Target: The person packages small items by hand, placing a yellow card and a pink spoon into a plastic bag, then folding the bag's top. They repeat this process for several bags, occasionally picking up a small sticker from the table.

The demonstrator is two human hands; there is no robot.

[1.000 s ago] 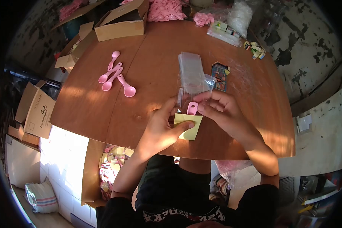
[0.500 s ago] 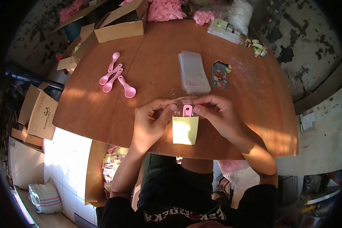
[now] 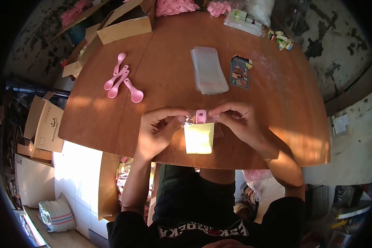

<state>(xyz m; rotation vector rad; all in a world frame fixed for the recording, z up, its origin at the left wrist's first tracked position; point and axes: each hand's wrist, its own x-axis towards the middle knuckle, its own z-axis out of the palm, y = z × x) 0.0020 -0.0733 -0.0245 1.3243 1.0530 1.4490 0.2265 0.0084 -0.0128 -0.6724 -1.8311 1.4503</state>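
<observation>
My left hand [image 3: 159, 130] pinches the upper left corner of a clear plastic bag [image 3: 220, 129] between thumb and finger. At the opposite corner, my right hand [image 3: 237, 122] has its thumb and index finger closed on the plastic. A pale yellow paper card [image 3: 199, 138] is with the bag, lit by sun. Behind the card's top edge rises the pink handle of a spoon [image 3: 201, 116] with a hole in its end; the rest of it is hidden. Just beyond my hands lies a stack of clear plastic bags [image 3: 209, 70].
Several pink measuring spoons [image 3: 137, 96] lie at the left of the wooden table [image 3: 165, 53]. A printed blue card [image 3: 239, 72] is right of the bags. Small boxes [image 3: 282, 41] and an open cardboard box [image 3: 126, 29] stand along the far edge.
The view has shifted slightly. The bag's top edge, upright between my fingers before, now sits lower, with loose plastic showing at the right of the card. Both hands keep their pinch.
</observation>
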